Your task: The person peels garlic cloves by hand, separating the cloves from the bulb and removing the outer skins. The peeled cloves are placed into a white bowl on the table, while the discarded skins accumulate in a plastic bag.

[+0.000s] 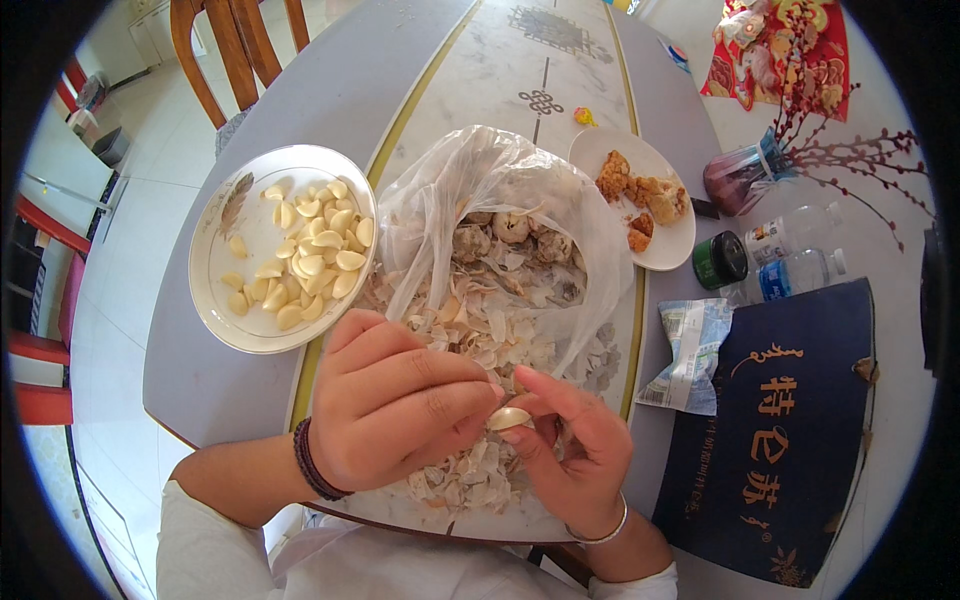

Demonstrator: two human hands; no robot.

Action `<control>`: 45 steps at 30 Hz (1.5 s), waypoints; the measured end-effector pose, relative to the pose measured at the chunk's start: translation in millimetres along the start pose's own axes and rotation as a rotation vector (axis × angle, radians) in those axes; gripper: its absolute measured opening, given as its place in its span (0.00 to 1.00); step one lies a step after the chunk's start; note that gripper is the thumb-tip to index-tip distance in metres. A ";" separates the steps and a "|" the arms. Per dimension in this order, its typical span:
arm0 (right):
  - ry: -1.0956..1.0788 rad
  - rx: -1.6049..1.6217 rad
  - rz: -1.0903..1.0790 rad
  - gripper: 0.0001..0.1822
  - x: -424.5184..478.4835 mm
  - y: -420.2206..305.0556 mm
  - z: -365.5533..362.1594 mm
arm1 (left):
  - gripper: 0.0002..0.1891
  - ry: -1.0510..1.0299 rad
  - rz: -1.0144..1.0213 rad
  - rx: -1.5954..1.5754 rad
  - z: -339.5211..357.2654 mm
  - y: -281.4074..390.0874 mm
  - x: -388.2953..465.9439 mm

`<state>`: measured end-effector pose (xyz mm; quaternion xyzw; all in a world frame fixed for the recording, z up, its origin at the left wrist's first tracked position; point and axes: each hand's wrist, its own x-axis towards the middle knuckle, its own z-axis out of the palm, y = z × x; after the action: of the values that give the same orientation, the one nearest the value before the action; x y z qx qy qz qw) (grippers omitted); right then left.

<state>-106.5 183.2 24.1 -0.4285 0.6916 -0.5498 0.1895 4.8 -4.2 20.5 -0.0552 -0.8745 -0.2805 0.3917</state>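
A pale garlic clove (509, 418) is pinched between the thumb and fingers of my right hand (577, 442). My left hand (405, 405) is curled close against the clove's left end; its thumb and whatever lies between its fingertips are hidden. Below both hands, loose garlic skins (472, 472) are heaped on the table. Just beyond them lies a clear plastic bag (600, 217), its mouth facing me, with several whole garlic bulbs (512, 226) and more skins inside. To the left, a white plate (225, 315) bears many peeled garlic cloves (311, 265).
Fried food pieces (656, 196) lie on a second plate (671, 255) at the right. Nearby stand a dark green-labelled jar (718, 260), plastic bottles (795, 274) and a vase (739, 176) with budded twigs. A snack packet (688, 352) touches a dark blue carton (780, 435). A wooden chair (232, 52) is beyond the table's left edge.
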 end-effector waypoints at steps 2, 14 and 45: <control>-0.002 -0.020 -0.030 0.23 0.4 0.2 -0.7 | 0.18 0.026 -0.050 0.025 1.9 -0.2 0.6; 0.009 -0.185 -0.230 0.20 1.2 3.5 0.4 | 0.17 -0.304 -0.091 0.006 14.1 5.0 -3.1; 0.024 -0.003 -0.081 0.17 3.0 -1.3 4.0 | 0.14 -0.330 -0.035 -0.132 16.5 5.3 -9.5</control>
<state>-104.7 178.4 24.6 -0.4497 0.6767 -0.5610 0.1584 2.1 10.3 7.3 -0.1110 -0.9075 -0.3310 0.2335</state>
